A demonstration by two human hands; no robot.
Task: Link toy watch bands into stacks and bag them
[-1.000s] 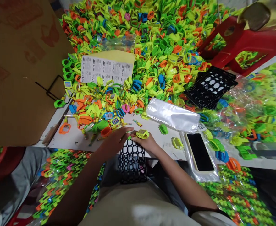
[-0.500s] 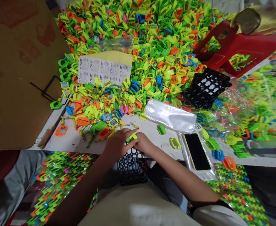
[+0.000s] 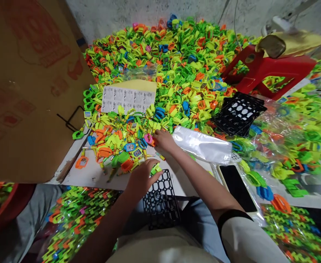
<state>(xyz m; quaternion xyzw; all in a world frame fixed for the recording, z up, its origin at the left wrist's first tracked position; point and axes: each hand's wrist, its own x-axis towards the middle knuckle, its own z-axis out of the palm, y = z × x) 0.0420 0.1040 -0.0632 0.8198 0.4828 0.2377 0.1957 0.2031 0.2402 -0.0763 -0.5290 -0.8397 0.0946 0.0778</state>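
Observation:
My left hand point(image 3: 142, 179) is closed at the table's front edge, with a small yellow-green plastic toy watch point(image 3: 156, 169) between thumb and fingers. Just below it a black perforated plastic grid point(image 3: 162, 204) slants from the table edge toward my lap; whether the hand also grips it I cannot tell. My right hand point(image 3: 163, 140) reaches to the near side of the loose pile, its fingers bent down among yellow-green pieces beside a pink toy watch point(image 3: 148, 139). Its fingertips are partly hidden. A small tube-like piece point(image 3: 160, 156) lies between my hands.
Toy watches point(image 3: 177, 80) heap across the table. A label sheet point(image 3: 127, 98) lies on them. To the right are clear plastic bags point(image 3: 203, 144), stacked black grids point(image 3: 238, 113), a phone point(image 3: 237, 188) and a red stool point(image 3: 282, 67). A cardboard box point(image 3: 34, 91) stands left.
My right hand has left my left hand and moved forward to the pile. The left hand stays by the yellow-green piece and the black grid. The view has tilted up slightly.

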